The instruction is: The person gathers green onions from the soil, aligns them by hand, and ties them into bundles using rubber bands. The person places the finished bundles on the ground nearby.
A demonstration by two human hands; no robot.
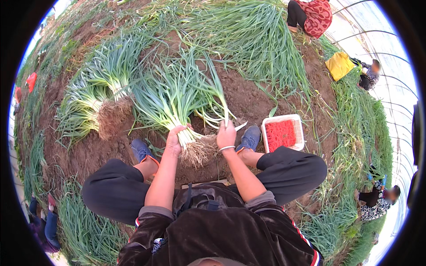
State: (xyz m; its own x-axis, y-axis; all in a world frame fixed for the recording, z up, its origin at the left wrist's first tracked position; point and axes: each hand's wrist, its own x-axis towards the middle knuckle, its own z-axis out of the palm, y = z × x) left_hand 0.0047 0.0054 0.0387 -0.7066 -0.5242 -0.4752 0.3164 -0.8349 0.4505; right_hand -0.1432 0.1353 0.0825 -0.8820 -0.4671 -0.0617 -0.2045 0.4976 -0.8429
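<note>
My left hand (175, 140) is closed around the white stalks of a bunch of leek-like green onions (173, 99). Their brown roots (197, 153) hang toward me, and the leaves fan out away from me over the soil. In my right hand (226, 134) is a separate green onion stalk (221, 93), gripped low on its white part, with its leaves pointing away; it looks slightly blurred. Loose green onions (209, 114) lie on the ground between the bunch and that stalk. My fingertips on the right are partly hidden.
Bundled green onions with matted roots (111, 116) lie to the left. A white plastic basket (300, 143) of red ties (280, 134) stands by my right shoe (249, 137). A large leafy heap (253, 40) lies ahead. Several people work around, one near a yellow sack (339, 66).
</note>
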